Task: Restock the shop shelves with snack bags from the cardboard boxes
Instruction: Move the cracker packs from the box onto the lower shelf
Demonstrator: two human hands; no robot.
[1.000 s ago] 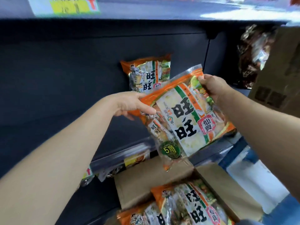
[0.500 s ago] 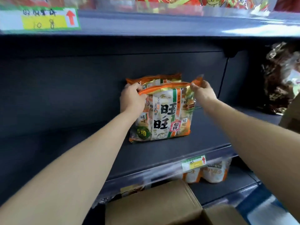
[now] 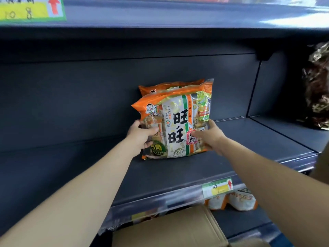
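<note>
An orange, white and green snack bag point(image 3: 176, 122) stands upright on the dark grey shelf point(image 3: 240, 139). My left hand point(image 3: 142, 135) grips its lower left side and my right hand point(image 3: 211, 135) grips its lower right side. Directly behind it stands a second bag of the same kind point(image 3: 169, 86), with only its orange top showing. A cardboard box flap point(image 3: 169, 229) lies below the shelf at the bottom of the view; the box's contents are hidden.
A shelf board with a yellow price label point(image 3: 26, 9) runs overhead. Dark shiny bags point(image 3: 316, 86) fill the bay to the right past a divider. Two pale orange packs point(image 3: 233, 200) sit on the lower shelf under a price tag point(image 3: 218, 187).
The bag went from mid-air above the box onto the shelf in front of the other bag. My hands slid from its top corners down to its lower sides.
</note>
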